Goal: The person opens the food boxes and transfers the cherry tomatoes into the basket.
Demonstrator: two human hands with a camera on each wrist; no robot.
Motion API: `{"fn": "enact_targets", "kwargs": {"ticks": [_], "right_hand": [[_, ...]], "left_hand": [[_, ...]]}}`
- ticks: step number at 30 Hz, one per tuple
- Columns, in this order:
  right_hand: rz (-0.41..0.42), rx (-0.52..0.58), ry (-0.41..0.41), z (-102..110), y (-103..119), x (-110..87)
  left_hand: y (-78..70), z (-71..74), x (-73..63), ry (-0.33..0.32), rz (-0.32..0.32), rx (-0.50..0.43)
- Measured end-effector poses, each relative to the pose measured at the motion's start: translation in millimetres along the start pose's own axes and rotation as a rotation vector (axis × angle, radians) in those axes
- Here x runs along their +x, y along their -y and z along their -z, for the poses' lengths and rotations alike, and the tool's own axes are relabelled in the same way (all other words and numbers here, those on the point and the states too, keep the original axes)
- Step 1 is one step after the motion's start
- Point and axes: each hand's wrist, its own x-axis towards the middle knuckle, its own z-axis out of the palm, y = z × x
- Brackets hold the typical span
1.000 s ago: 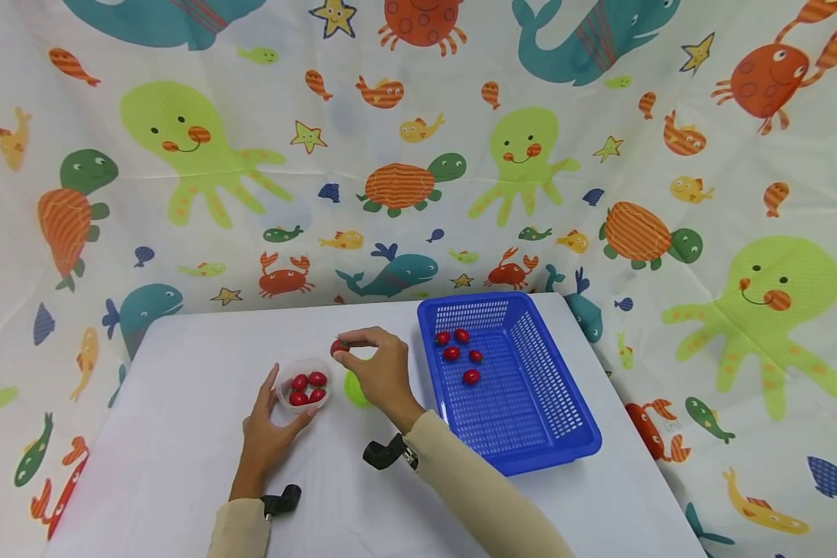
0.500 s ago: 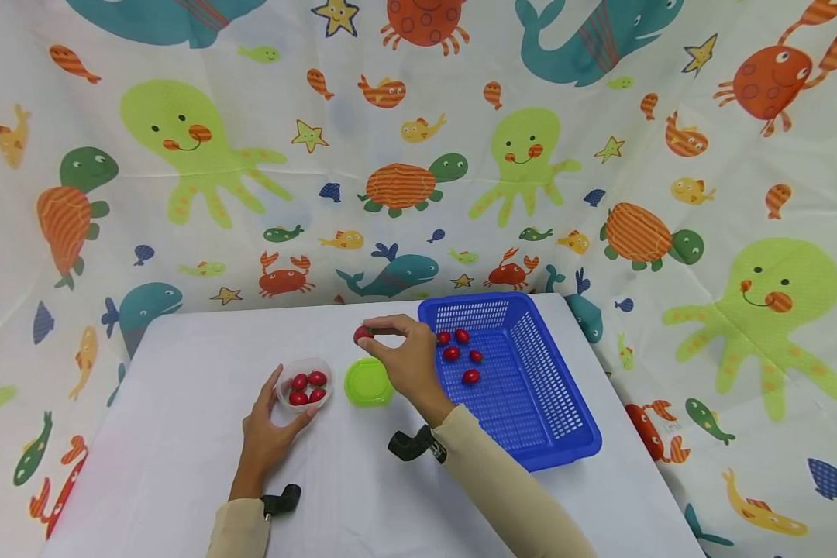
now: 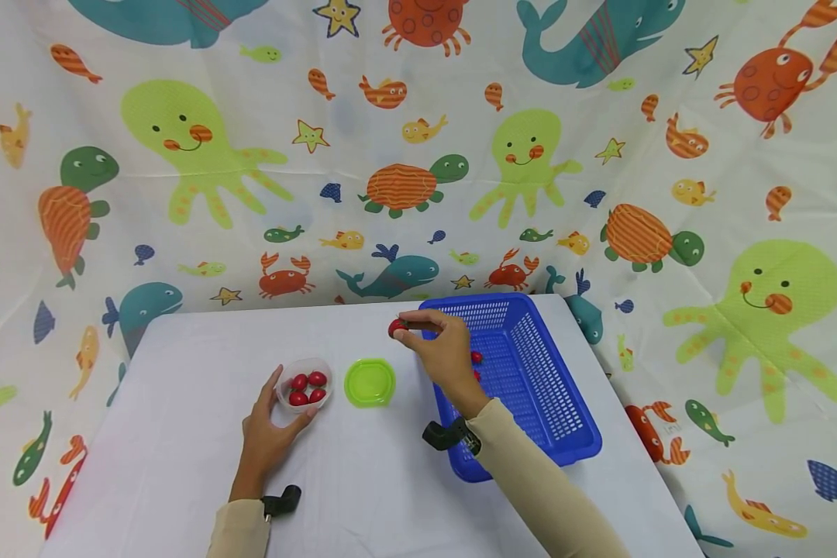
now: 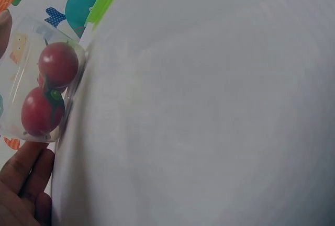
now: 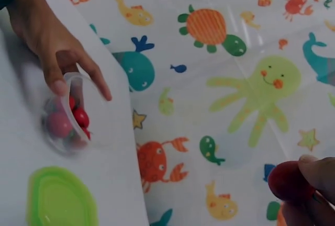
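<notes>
My left hand (image 3: 265, 438) holds a small clear plastic container (image 4: 26, 45) on the table, thumb on the near side and fingers round the left. Inside it lie several red cherry tomatoes (image 3: 317, 378), some with green stems in the left wrist view. Between thumb and fingertips my right hand (image 3: 446, 356) pinches another cherry tomato (image 5: 289, 182), raised near the far left corner of the blue basket (image 3: 512, 387). More cherry tomatoes (image 3: 477, 357) lie in this basket, partly hidden behind the right hand.
A bright green lid (image 3: 370, 383) lies on the white table (image 3: 181, 434) between container and basket. The basket takes up the table's right side. Behind the table hangs a curtain (image 3: 404, 101) printed with sea animals.
The right hand has moved right with its cherry tomato, from beside the container to the basket's left edge, uncovering the green lid. The left hand and container have stayed in place.
</notes>
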Motion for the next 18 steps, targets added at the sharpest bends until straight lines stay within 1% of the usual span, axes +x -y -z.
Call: {"fn": "enact_targets", "kwargs": {"ticks": [6, 14, 18], "right_hand": [[-0.048, 0.031, -0.005, 19, -8, 0.3], [-0.119, 0.015, -0.032, 41, -23, 0.1], [-0.136, -0.007, -0.05, 51, -31, 0.0]], "left_hand": [[1.1, -1.9, 0.1, -0.014, -0.008, 0.01], [0.5, -0.6, 1.4, -0.013, -0.011, 0.018], [0.5, -0.3, 1.2, -0.01, -0.003, 0.014]]}}
